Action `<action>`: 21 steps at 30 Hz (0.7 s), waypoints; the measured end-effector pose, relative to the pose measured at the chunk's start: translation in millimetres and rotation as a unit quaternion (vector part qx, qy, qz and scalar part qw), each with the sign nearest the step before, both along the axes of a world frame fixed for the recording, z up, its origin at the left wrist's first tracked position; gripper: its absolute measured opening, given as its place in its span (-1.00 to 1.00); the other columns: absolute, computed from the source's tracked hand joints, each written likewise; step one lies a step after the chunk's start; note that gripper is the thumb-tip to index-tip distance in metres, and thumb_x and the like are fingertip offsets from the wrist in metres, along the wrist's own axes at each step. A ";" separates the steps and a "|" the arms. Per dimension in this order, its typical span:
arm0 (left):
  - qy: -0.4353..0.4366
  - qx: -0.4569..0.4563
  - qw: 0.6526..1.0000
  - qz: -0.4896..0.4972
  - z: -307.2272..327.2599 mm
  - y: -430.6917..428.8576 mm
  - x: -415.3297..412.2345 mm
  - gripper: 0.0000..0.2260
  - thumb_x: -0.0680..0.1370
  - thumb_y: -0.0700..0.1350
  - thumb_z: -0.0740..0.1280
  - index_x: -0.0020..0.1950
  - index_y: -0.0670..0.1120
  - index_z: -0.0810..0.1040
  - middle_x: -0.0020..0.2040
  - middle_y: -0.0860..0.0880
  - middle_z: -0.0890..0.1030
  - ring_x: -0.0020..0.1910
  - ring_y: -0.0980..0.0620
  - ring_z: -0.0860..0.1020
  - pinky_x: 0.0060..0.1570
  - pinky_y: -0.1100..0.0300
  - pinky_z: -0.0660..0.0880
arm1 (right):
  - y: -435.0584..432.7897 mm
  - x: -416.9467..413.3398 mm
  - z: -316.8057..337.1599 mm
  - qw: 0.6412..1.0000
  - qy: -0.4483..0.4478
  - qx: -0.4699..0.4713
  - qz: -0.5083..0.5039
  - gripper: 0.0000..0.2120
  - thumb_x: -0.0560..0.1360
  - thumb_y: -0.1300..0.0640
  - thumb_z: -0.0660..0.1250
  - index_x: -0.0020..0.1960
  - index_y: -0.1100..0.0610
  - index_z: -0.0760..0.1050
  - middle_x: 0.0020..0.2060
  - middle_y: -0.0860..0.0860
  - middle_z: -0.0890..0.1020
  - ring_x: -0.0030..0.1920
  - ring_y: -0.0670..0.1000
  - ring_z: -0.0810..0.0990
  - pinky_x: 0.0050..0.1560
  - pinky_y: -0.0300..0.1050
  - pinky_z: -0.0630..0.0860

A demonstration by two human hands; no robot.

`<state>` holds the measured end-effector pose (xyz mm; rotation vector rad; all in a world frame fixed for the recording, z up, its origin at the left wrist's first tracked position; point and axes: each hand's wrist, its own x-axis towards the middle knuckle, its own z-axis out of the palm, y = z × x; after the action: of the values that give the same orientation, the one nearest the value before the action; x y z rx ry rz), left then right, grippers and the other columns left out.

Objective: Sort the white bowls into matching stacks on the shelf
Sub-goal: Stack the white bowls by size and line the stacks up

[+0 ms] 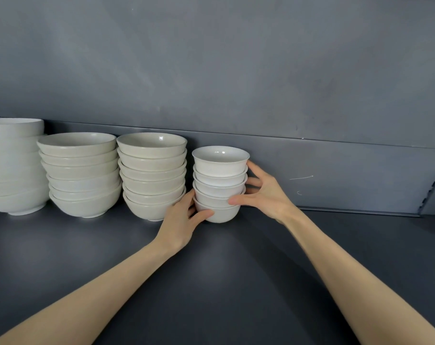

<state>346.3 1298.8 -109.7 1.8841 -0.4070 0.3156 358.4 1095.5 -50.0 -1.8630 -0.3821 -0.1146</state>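
The small stack (220, 181), rightmost on the shelf (236, 270), is gripped from both sides: left hand (181, 221) curled round the base, right hand (265, 194) clasped higher, fingers spread wide.

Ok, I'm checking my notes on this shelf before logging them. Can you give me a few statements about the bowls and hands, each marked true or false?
1. The left hand and right hand both hold the small stack. True.
2. The small stack is the leftmost. False: it is the rightmost; the big stack is leftmost.
3. Four stacks stand on the shelf. True.
4. The small stack's top bowl is upside down. False: it sits mouth up.
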 end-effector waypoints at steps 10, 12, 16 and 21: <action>0.019 -0.014 1.000 -0.005 0.1 -1.3 -0.3 -0.61 0.52 -0.22 0.38 0.31 -0.02 0.40 0.20 0.14 0.55 0.18 0.28 0.51 0.25 0.35 0.43 | 0.2 -1.6 4.5 1.000 0.001 0.011 0.018 -0.11 0.35 0.24 0.53 0.52 -0.07 0.12 0.21 -0.04 0.57 0.14 -0.09 0.60 0.10 -0.23 0.57; 0.022 -0.007 1.000 -0.007 0.9 -0.5 -0.8 -0.58 0.52 -0.20 0.38 0.36 -0.10 0.40 0.25 0.06 0.55 0.23 0.19 0.51 0.27 0.31 0.42 | 0.9 -0.8 6.9 1.000 -0.010 0.028 0.010 -0.15 0.38 0.20 0.51 0.52 -0.04 0.13 0.26 -0.02 0.55 0.17 -0.10 0.58 0.13 -0.26 0.55; 0.025 -0.001 1.000 -0.007 1.6 0.2 -1.8 -0.57 0.52 -0.19 0.39 0.38 -0.10 0.39 0.25 0.06 0.56 0.23 0.19 0.52 0.28 0.26 0.43 | 2.8 -0.6 10.6 0.999 -0.037 0.030 -0.008 -0.23 0.39 0.14 0.51 0.49 0.00 0.22 0.24 -0.07 0.56 0.22 -0.10 0.55 0.16 -0.27 0.52; 0.026 -0.003 1.000 -0.011 1.2 -0.4 -2.4 -0.49 0.52 -0.19 0.39 0.44 -0.07 0.33 0.29 0.09 0.53 0.26 0.20 0.50 0.32 0.22 0.41 | 8.5 3.7 15.3 0.998 -0.051 0.010 -0.022 -0.31 0.34 0.08 0.55 0.40 0.01 0.34 0.20 -0.13 0.57 0.19 -0.16 0.54 0.15 -0.25 0.50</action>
<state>343.8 1298.4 -108.5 1.8767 -0.3911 0.2518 362.1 1104.0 -34.7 -1.8505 -0.4077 -0.2433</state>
